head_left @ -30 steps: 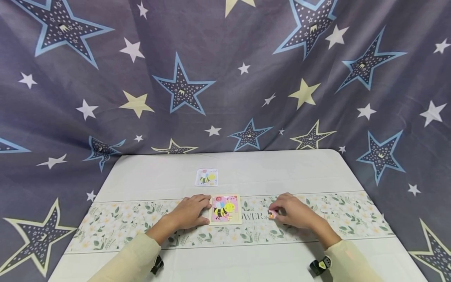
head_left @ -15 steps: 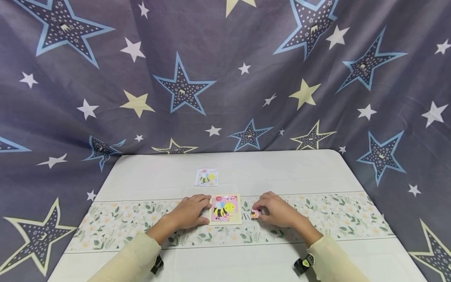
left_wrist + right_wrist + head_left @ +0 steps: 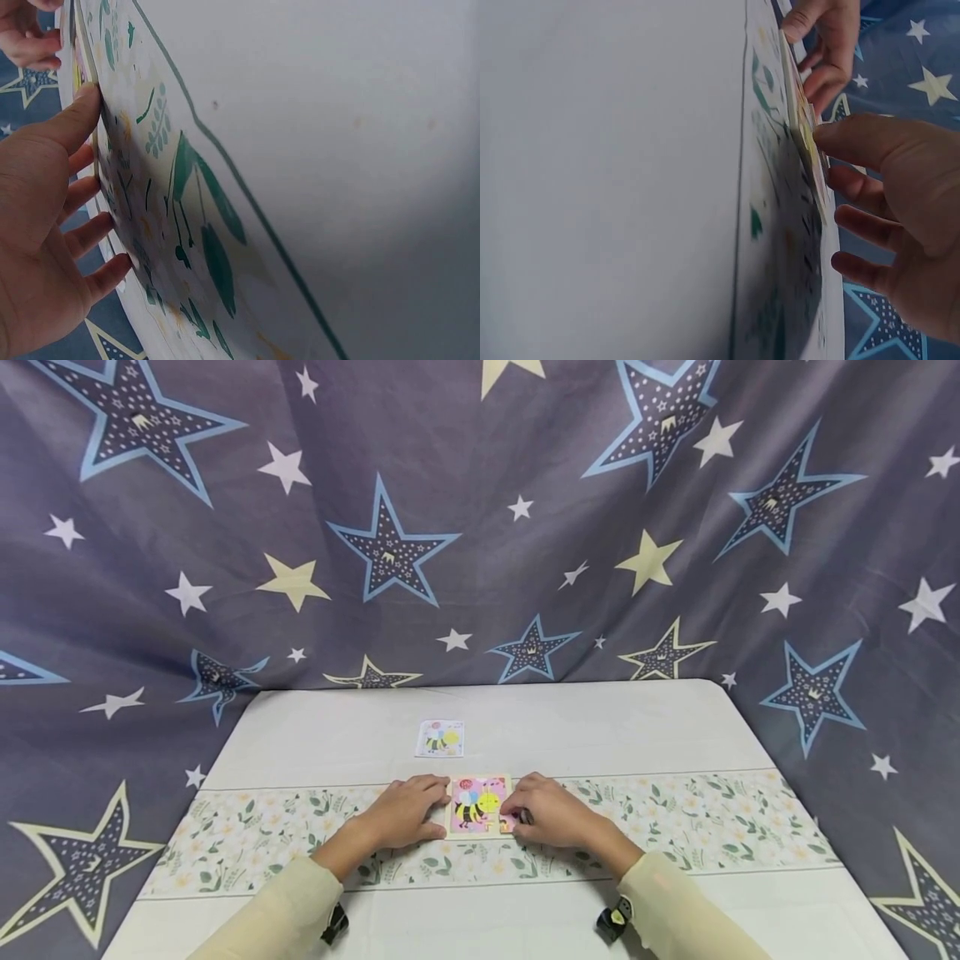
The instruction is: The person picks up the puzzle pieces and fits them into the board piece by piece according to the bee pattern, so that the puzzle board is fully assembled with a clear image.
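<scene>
A square wooden jigsaw board (image 3: pixel 472 838) with a pale rim and a bee picture lies on the table. My left hand (image 3: pixel 405 811) rests against its left edge, thumb near the front corner; in the left wrist view its fingers are extended. Over the board's right side, my right hand (image 3: pixel 553 812) pinches a small pink puzzle piece (image 3: pixel 507 822) by the lower right of the picture. Its fingers hide part of the piece and of the board's right rim. From the right wrist, the thumb (image 3: pixel 847 139) shows right at the board's surface.
Behind the board lies a paper card (image 3: pixel 440 739) printed with the same bee. The white tablecloth (image 3: pixel 585 727) has a floral band (image 3: pixel 675 818) running across it. A dark star-patterned curtain (image 3: pixel 465 568) hangs behind the table and along its sides.
My right hand has moved left with the puzzle piece, from the tablecloth beside the board to over the board's right side. The left hand and the board stay in place.
</scene>
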{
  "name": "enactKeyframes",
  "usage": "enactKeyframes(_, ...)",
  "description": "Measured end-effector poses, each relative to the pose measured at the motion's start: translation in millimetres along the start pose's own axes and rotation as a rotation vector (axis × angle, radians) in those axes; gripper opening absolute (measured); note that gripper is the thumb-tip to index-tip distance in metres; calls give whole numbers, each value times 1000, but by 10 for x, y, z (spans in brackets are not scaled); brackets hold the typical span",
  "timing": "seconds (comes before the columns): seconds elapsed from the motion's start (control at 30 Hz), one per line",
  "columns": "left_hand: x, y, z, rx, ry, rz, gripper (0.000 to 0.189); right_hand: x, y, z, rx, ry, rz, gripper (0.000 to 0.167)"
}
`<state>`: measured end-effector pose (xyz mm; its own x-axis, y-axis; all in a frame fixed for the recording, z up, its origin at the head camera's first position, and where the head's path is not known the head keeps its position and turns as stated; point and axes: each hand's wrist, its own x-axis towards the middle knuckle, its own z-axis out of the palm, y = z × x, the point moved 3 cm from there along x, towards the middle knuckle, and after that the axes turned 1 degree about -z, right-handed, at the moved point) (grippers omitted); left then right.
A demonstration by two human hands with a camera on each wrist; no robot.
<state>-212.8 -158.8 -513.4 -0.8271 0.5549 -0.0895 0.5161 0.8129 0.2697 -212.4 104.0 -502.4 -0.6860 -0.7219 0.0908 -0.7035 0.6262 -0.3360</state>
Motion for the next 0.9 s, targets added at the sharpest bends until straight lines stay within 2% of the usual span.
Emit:
enactKeyframes(0.2, 4, 10, -9, -9, -2, 3, 56, 119, -51, 45, -32, -13, -33, 20)
enactKeyframes(0.33, 6, 23, -11, -15, -10, 5, 55, 148, -64, 81, -20, -20, -20, 18)
enactKeyframes(0.53, 13, 36, -4, -6, -8, 17, 54, 137, -52, 113, 5, -35, 21, 17)
enactKeyframes(0.7, 19, 36, 3, 4, 0, 24, 54, 116, -45, 97, 11, -31, 7, 16)
enactKeyframes(0.9, 13, 48, -3, -15, -27, 2, 56, 84, -70, 70, 32, -50, 0, 18)
